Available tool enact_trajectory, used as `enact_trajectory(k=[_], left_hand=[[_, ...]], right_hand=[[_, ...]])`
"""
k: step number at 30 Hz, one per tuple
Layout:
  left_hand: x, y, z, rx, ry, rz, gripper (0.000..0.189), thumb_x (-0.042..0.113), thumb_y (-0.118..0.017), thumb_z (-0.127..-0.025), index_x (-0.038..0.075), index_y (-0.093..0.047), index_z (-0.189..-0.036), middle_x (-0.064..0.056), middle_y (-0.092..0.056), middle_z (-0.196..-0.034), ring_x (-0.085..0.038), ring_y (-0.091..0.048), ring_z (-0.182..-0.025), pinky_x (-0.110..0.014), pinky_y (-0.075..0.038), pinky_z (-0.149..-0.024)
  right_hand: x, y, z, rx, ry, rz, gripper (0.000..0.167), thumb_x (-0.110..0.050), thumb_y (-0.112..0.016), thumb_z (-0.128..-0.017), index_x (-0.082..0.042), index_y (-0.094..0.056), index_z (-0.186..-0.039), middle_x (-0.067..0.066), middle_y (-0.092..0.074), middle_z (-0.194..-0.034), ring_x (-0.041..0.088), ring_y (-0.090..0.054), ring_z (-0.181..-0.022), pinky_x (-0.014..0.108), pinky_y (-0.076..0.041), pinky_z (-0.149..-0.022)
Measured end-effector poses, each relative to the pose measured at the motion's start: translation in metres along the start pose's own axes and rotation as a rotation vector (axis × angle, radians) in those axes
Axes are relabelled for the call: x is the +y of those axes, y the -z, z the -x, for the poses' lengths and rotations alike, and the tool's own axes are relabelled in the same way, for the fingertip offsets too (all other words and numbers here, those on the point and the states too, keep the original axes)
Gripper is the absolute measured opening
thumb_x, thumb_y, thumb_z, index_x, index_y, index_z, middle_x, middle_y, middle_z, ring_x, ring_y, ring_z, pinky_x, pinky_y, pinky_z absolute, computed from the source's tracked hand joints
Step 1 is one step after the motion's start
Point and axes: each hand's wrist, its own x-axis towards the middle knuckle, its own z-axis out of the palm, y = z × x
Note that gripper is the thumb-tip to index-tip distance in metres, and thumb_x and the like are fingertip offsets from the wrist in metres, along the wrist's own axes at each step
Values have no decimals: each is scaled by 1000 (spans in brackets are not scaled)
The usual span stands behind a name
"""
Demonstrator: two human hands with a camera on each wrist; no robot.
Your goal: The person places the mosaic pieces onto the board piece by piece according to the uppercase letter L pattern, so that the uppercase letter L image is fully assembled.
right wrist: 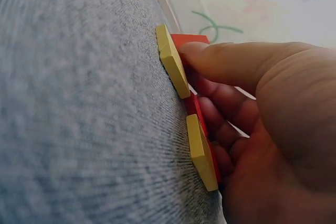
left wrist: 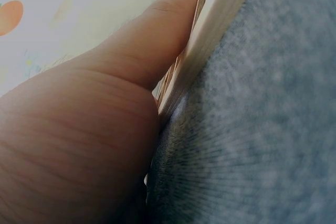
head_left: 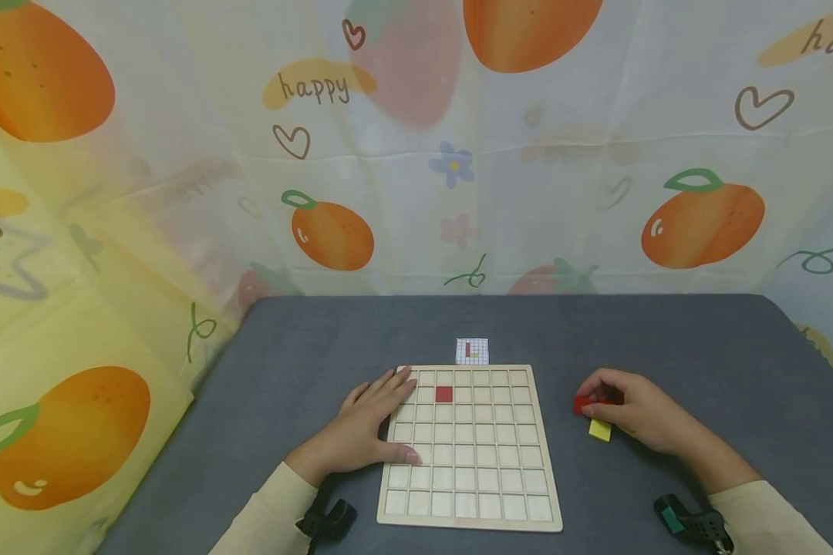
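Observation:
A pale wooden grid board lies on the table, with one red square tile in a cell of its second row from the far edge. My left hand rests along the board's left side, its fingers stretched out and the thumb on the cells. To the right of the board, my right hand pinches a red tile between thumb and fingers. Close under that hand are a yellow tile, a second yellow tile and more red pieces, partly hidden by the fingers.
A small printed card with a coloured grid pattern lies just beyond the board's far edge. The grey table ends at a fruit-printed curtain behind and on the left. Each wrist wears a black strap device.

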Motion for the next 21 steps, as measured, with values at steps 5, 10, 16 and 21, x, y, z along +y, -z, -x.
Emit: enact_trajectory(k=[5, 10, 16, 21], left_hand=[[-1, 0, 0, 2, -3, 8, 116, 73, -80, -87, 16, -28, -175, 0, -12, -182, -29, -5, -166, -69, -3, -123], [0, 0, 0, -6, 4, 12, 117, 72, -81, -87, 16, -27, -175, 1, -10, -182, -28, -4, -166, -67, -3, -124], [1, 0, 0, -8, 9, 4, 117, 72, -80, -87, 16, -27, -175, 0, -11, -182, -28, -4, -166, -67, -3, -124], [1, 0, 0, -7, 9, -2, 117, 72, -80, -87, 15, -27, -175, 0, -11, -182, -28, -4, -166, -68, -3, -124]], right_hand=[[-5, 0, 0, 73, -30, 30, 9, -14, -78, -104, -10, -76, -111, 3, -70, -98, 21, -65, -84, 34, -55, -70], [-13, -2, 1, 124, -34, 36, 11, -14, -77, -104, -9, -76, -114, 3, -73, -105, 23, -66, -88, 33, -57, -70], [-24, -9, 1, 173, -17, 38, 11, -11, -77, -104, -9, -77, -116, 3, -74, -109, 24, -68, -89, 33, -56, -68], [-32, -15, -1, 201, 17, 3, 13, -9, -78, -103, -8, -77, -115, 3, -75, -107, 24, -70, -88, 32, -56, -68]])
